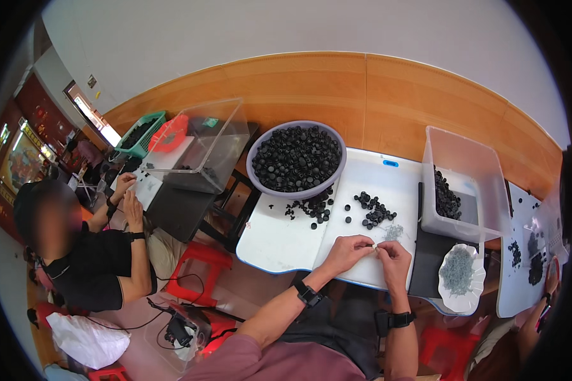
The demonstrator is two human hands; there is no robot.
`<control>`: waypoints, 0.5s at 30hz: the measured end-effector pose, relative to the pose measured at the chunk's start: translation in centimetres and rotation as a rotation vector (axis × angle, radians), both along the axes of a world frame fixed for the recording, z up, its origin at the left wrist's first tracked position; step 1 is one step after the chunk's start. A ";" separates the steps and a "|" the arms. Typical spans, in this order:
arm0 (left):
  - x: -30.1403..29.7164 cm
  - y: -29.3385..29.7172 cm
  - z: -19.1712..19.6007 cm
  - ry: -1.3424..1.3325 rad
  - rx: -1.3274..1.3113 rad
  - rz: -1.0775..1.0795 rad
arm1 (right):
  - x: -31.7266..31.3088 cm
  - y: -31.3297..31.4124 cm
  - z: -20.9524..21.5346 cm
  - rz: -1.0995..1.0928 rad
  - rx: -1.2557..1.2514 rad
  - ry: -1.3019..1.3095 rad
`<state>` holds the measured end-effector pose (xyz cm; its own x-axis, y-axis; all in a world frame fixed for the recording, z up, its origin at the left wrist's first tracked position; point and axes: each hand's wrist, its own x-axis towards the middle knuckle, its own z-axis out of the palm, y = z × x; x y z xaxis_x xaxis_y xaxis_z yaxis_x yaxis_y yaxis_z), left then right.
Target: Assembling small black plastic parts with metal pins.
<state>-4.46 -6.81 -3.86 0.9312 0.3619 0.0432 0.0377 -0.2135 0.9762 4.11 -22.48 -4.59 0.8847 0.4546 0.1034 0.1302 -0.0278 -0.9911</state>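
My left hand (348, 249) and my right hand (392, 255) meet fingertip to fingertip over the near edge of the white table top (279, 241). Together they pinch a tiny pale part (374, 246) that is too small to make out. Just beyond my fingers lie a small heap of thin grey springs (393, 231) and a cluster of black round caps (375, 211). More black caps (313, 208) are scattered to the left. A grey basin (297, 158) heaped with black caps stands at the table's far left.
A clear plastic bin (462, 184) with some black caps stands to the right, a white dish (461, 270) of grey springs in front of it. On the left another person (92, 251) in black works at a separate table with a clear box (200, 145). Red stools (196, 272) stand below.
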 end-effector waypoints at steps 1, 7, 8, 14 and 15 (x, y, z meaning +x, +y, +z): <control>-0.1 0.1 0.1 0.007 0.004 0.014 | -0.2 0.2 0.2 -0.007 0.039 0.018; -0.8 5.7 4.7 -0.168 0.286 0.262 | 0.0 -0.7 -0.6 -0.043 0.059 0.029; -0.7 7.7 6.0 -0.165 0.205 0.322 | -0.1 -0.7 -0.6 -0.054 0.051 0.036; 0.5 16.8 10.9 -0.370 0.899 0.516 | 0.3 0.2 0.0 -0.053 0.096 -0.016; 0.7 15.8 11.2 -0.354 0.944 0.507 | 0.4 0.3 -0.3 -0.074 0.108 0.006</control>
